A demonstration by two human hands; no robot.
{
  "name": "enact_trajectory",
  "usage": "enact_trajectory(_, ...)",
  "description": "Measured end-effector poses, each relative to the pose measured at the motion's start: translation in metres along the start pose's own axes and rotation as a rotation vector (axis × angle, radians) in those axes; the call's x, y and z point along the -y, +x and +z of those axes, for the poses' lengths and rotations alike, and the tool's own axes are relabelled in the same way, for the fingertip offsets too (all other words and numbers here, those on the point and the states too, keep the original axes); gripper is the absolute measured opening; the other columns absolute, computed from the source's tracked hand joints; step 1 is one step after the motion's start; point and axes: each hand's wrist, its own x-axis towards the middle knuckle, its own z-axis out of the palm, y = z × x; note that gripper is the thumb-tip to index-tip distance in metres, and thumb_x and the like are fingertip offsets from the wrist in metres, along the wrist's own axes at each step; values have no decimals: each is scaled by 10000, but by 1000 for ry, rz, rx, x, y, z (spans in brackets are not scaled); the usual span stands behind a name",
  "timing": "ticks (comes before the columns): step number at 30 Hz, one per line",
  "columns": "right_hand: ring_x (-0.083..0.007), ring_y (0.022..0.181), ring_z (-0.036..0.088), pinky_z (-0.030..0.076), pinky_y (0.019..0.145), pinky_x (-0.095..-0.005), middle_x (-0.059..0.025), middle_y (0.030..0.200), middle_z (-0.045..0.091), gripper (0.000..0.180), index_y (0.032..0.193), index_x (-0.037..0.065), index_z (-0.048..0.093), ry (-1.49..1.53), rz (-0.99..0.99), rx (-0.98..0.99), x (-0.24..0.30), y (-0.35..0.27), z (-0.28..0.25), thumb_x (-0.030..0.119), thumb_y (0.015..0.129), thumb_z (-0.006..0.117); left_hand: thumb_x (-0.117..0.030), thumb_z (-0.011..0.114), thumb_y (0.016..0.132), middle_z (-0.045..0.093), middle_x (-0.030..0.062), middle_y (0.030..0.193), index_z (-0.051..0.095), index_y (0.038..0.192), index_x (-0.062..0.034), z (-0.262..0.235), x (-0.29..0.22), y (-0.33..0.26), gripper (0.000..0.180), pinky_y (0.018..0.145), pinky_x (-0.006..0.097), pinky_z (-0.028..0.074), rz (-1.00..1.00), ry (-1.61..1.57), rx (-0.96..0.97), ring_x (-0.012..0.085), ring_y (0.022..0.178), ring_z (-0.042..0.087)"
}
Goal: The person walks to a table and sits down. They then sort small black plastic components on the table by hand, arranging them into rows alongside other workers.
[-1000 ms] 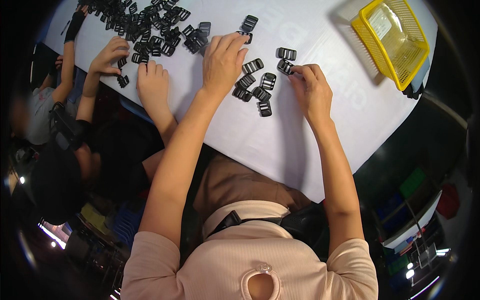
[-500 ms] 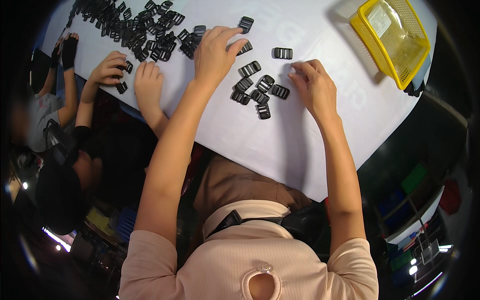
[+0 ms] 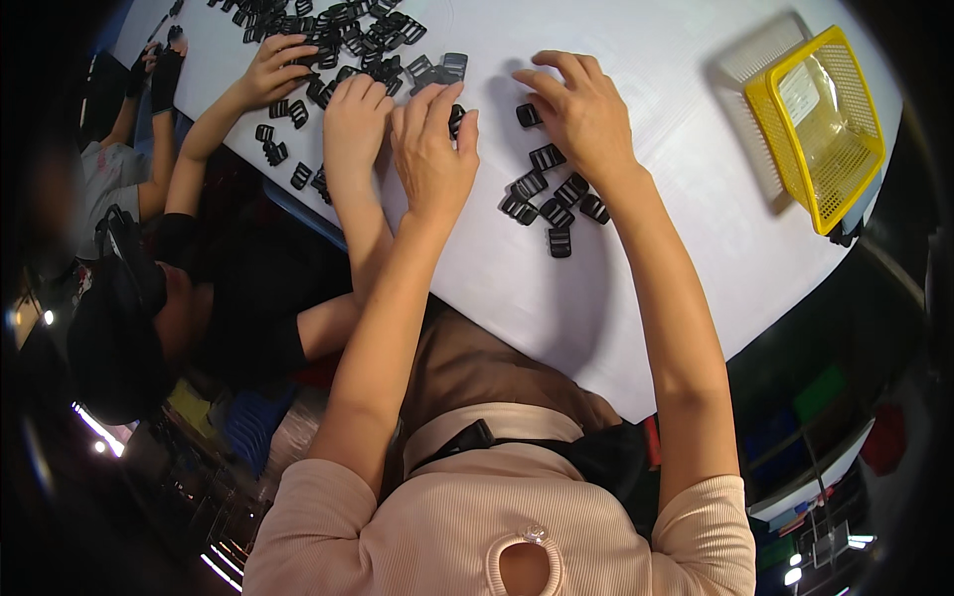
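My left hand [image 3: 435, 149] is at the near edge of the pile, its thumb and fingers closed around a black plastic strap buckle [image 3: 456, 121]. To its right, my right hand [image 3: 586, 114] has its fingers apart and bent, palm down, beside another black buckle [image 3: 529, 115]. Nothing shows in its grasp, though the underside of the palm is hidden. Below it lies a loose cluster of several more black slide buckles [image 3: 558, 214], flat on the white tabletop [image 3: 686, 248]. Two buckles [image 3: 437, 70] sit just beyond my left fingertips.
A heap of black buckles [image 3: 368, 35] covers the far left. A person beside me has one hand [image 3: 273, 72] at the heap and the other hand [image 3: 356, 124] almost against my left hand. Further left are gloved hands [image 3: 167, 74]. A yellow basket [image 3: 763, 104] stands at right.
My left hand has drawn back toward the left and now has a buckle. My right hand has moved up and left, over the far side of the cluster. The neighbour's hands have shifted too.
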Motion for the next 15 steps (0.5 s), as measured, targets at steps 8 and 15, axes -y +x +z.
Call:
enact_trajectory(8,-238,1068,555,454,867,-385,10,1146,618,344,1101,180,679,76,-90,120,19,47,52,171,762,732,-121,683,820,581,134,1158,621,1126,-5,-7,4,-27,334,857,418,454,12,-111,42,333,1012,529)
enact_trajectory(15,-254,1038,562,458,831,-392,-29,1092,618,303,1070,172,682,-108,121,-116,-4,26,25,105,776,697,-73,691,798,513,176,1264,536,1248,1,8,23,-13,482,916,438,429,-37,88,10,355,1057,503)
